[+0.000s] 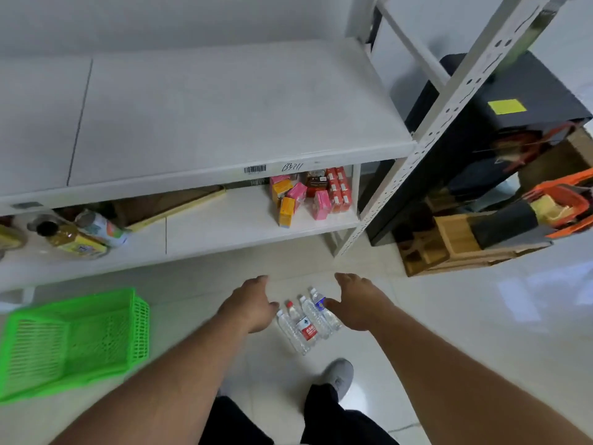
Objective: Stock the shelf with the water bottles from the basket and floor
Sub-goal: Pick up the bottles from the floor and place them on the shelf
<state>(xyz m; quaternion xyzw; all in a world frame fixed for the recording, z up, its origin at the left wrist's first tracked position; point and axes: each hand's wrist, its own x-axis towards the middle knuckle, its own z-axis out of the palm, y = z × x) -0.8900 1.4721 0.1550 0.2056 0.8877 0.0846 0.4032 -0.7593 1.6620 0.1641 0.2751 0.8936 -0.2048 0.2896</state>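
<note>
Several small clear water bottles (306, 322) stand close together on the pale tiled floor in front of the white shelf (205, 123). One has a red label, another a blue one. My left hand (252, 305) hovers just left of the group with its fingers loosely spread and holds nothing. To the right of the bottles, my right hand (356, 303) is held the same way, its thumb near the blue-labelled bottle. A green plastic basket (134, 319) sits on the floor at the left and looks empty. The upper shelf board is bare.
The lower shelf holds pink, orange and red cartons (308, 195), a cardboard piece and some bottles and cans (77, 234) at the left. Right of the shelf post stand a black case (513, 101), wooden boxes and an orange basket (564, 200). My grey shoe (340, 375) is behind the bottles.
</note>
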